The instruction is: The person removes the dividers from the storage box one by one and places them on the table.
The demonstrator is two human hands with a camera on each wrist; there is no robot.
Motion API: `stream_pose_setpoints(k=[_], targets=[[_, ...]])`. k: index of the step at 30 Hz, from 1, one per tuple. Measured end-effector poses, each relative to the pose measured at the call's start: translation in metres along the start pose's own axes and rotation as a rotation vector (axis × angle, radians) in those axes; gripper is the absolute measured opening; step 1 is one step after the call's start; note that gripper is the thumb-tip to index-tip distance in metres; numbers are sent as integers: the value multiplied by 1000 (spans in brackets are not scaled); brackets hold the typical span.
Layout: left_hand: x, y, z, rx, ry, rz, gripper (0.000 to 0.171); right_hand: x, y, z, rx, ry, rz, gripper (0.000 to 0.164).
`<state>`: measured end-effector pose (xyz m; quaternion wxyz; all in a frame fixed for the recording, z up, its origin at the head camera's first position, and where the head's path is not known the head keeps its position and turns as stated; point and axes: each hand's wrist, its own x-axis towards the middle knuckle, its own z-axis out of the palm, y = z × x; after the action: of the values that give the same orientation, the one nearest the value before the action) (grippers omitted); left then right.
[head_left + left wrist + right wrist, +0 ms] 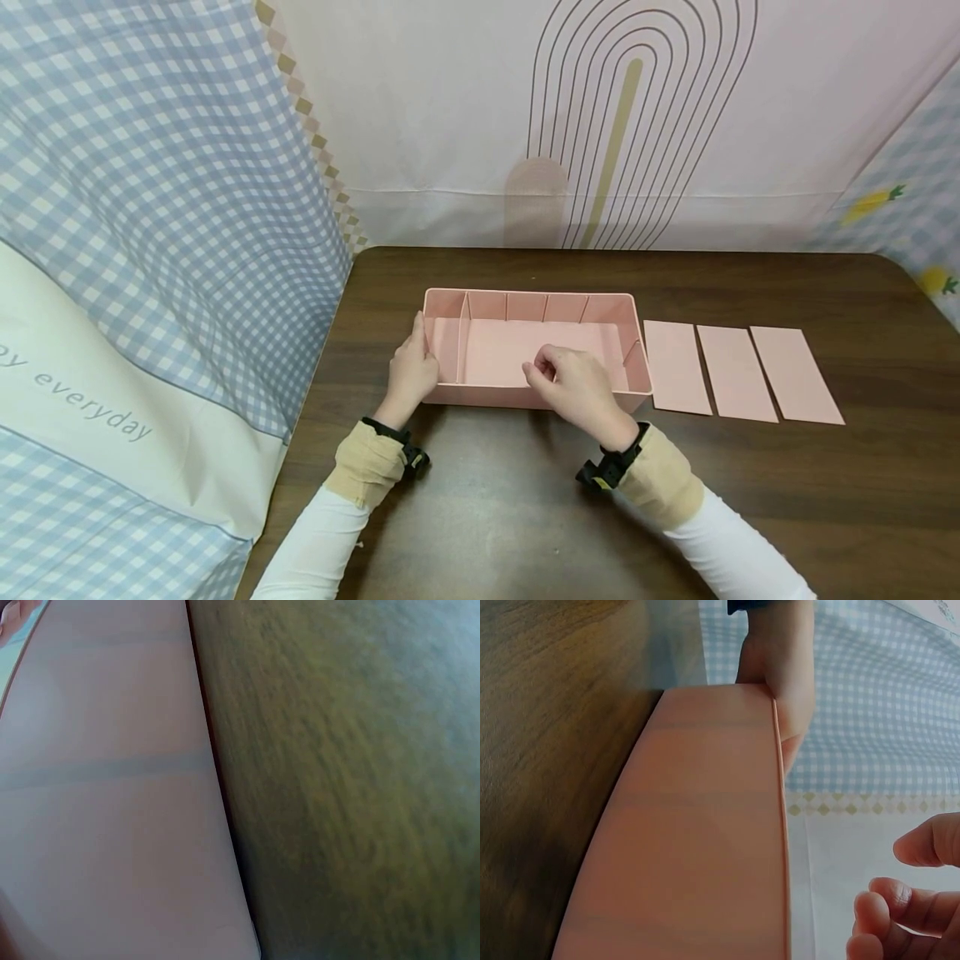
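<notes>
A pink rectangular box [551,398], without a lid, stands on the brown table. Near its left end a thin upright divider [462,350] crosses it. My left hand [411,371] rests against the box's left end, fingers straight along the outer wall; the right wrist view also shows this hand [787,667] at the far end of the box. Over the front rim hovers my right hand [577,385]. Its fingers are loosely bent, and the right wrist view shows the thumb [930,840] apart from the fingertips [871,911], with nothing between them.
Three flat pink panels [677,367] lie side by side right of the box. Vertical lines mark the box's inner back wall [525,306]. Behind the table [495,508] hangs a pale patterned cloth [435,108], and a blue checked cloth [180,167] hangs at the left.
</notes>
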<state>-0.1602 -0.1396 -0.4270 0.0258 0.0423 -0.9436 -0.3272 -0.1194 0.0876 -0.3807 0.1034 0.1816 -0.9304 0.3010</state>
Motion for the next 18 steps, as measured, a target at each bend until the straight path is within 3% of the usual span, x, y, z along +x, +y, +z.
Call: stream_pose_setpoints(k=[18], targets=[[1,-1,1,-15,-31,-25,62,3,-14,20,-26,8,10,20]])
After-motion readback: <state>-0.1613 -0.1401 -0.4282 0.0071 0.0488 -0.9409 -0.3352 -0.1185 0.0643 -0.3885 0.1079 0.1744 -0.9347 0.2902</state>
